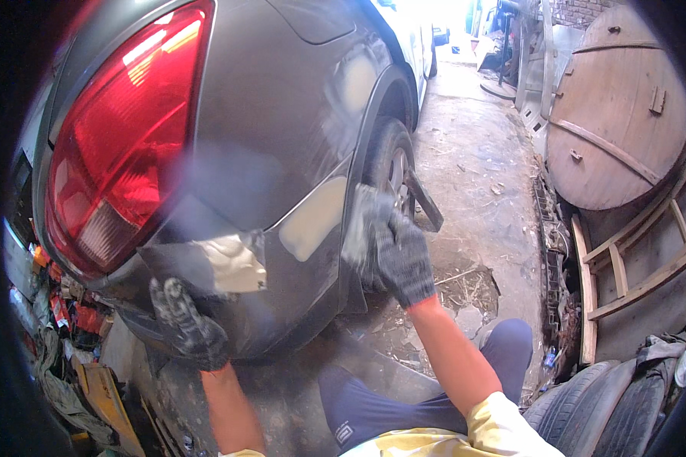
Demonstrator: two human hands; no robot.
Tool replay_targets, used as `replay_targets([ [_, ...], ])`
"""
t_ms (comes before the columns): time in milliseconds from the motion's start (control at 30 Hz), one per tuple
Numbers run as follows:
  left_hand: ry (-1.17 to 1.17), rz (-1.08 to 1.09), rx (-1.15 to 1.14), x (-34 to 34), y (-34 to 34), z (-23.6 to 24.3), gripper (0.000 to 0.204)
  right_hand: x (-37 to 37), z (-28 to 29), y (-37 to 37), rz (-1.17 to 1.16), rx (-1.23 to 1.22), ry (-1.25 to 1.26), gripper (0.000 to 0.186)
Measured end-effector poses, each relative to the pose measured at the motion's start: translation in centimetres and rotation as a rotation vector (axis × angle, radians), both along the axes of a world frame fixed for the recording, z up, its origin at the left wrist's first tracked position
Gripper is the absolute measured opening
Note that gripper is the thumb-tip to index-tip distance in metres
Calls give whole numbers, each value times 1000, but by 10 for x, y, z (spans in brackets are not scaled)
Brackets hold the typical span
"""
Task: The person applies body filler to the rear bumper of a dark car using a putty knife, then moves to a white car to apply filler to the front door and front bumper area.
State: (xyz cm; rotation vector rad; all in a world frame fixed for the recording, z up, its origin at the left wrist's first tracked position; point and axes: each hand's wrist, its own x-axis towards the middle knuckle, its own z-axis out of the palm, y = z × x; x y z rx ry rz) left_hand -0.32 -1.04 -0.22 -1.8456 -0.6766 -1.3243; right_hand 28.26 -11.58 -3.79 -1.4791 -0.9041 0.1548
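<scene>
A grey-gloved left hand, my left hand (189, 324), is at the near lower corner of a dark grey car's bumper (297, 297). Its fingers close on the lower edge of a thin grey plate (175, 259) bearing a lumpy cream paste (232, 263). My right hand (404, 255), in a matching glove, is by the bumper's edge near the rear wheel (392, 156). Motion blurs its closed fingers, and what they grip cannot be made out. A dark flat bar (427, 202) juts out just beyond them. Smooth cream filler (312, 217) covers a patch of bumper between my hands.
The red tail light (129, 137) rises at the left, with clutter (65, 305) below. Another pale patch (354, 84) lies above the wheel arch. To the right stand a round wooden panel (617, 114), a wooden frame (617, 274) and tyres (587, 404). Debris (469, 293) litters the floor.
</scene>
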Motion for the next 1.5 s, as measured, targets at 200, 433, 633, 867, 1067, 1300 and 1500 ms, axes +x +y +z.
replay_targets([
  [200,57,147,106,-3,3,6,35,11,3,37,-135,34,-208,22],
  [433,33,77,100,1,4,7,33,-5,15,46,-186,90,-361,19],
  [633,34,153,44,-2,2,4,31,-22,29,2,66,223,-253,17],
  [867,193,-293,-210,11,-15,-3,34,-39,29,-58,636,205,-48,19],
  [1067,77,104,48,11,-9,20,33,-12,6,-5,111,79,-120,18],
  [1300,62,117,128,12,-8,25,31,4,7,39,-195,111,-207,18],
  [1500,57,60,114,9,-4,22,30,2,11,47,-172,63,-225,19],
])
